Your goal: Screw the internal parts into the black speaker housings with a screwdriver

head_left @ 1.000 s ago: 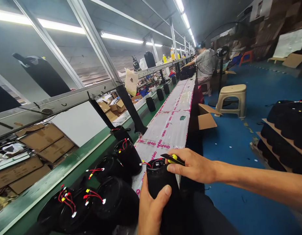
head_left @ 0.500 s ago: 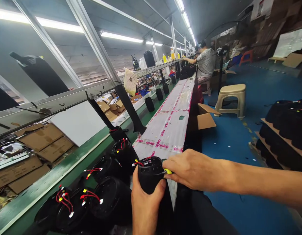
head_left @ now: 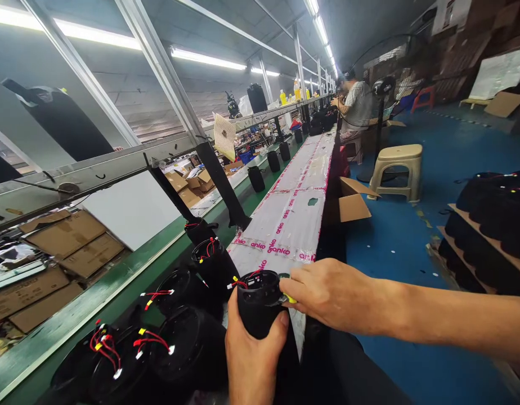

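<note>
My left hand (head_left: 255, 349) is wrapped round a black cylindrical speaker housing (head_left: 260, 315), holding it upright with its open end up. Red wires (head_left: 238, 282) with white and yellow connectors come out over its left rim. At the right side of that rim my right hand (head_left: 317, 292) is closed on a small yellow-handled tool (head_left: 290, 298) with a thin metal tip, perhaps a knife. The tip lies against the housing just below the rim. Several similar black housings (head_left: 192, 343) with red wires stand to the left.
A green bench (head_left: 112, 281) runs along the left, beside a ledge covered in white sheeting (head_left: 285, 219) with pink print. An open carton (head_left: 355, 208), a beige stool (head_left: 397, 169) and stacked black housings (head_left: 492, 208) are on the right. A co-worker (head_left: 355, 107) sits farther along.
My right hand has shifted slightly, and less of the tool's metal tip shows across the housing's front. My left hand keeps its hold. The co-worker's arm has drawn in.
</note>
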### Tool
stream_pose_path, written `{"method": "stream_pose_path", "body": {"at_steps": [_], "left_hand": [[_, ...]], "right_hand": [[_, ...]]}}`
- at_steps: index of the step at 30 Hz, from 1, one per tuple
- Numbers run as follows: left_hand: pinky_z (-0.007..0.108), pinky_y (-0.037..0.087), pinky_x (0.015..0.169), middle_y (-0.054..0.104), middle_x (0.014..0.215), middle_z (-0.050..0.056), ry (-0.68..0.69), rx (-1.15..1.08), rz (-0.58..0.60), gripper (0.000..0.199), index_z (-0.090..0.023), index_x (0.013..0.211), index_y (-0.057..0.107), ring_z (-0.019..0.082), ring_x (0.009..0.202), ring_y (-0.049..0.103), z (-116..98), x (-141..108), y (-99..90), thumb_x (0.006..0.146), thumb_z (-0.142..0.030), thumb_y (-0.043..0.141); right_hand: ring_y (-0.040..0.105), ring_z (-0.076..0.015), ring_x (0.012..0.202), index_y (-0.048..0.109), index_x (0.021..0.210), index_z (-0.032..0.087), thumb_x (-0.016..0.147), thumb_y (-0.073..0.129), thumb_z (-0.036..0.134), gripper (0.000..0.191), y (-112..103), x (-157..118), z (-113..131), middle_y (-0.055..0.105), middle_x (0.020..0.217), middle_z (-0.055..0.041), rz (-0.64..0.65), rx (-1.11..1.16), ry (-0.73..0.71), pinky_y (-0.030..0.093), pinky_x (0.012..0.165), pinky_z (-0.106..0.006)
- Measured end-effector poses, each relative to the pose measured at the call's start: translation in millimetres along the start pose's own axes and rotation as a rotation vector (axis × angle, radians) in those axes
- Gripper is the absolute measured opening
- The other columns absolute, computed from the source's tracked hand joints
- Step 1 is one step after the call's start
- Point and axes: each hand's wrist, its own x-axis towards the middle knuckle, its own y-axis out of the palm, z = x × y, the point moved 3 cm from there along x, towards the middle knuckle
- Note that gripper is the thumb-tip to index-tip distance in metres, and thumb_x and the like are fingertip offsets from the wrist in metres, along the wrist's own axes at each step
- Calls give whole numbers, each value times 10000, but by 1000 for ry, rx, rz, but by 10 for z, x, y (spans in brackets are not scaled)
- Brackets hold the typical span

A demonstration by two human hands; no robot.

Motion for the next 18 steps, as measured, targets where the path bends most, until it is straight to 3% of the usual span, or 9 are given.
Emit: {"method": "stream_pose_path", "body": {"at_steps": [12,18], "left_hand": [[480,473,990,736,1146,117,-20,43,-12,805,-163,1404,531,348,1097,677,2,-19,-4,687,-459,745],[445,490,979,719,1210,116,-15,43,-38,759,-167,1378,549,326,1141,661,-64,-34,15,701,-433,763]], "right_hand": [[528,-185,591,507,949,210,1013,483,217,69,6,-26,-11,584,765,-3,-11,-20,14,255,519,-354],[513,-170,571,506,955,204,929,564,127,100,-26,27,-14,585,755,-3,101,-90,-19,190,478,-337]]}}
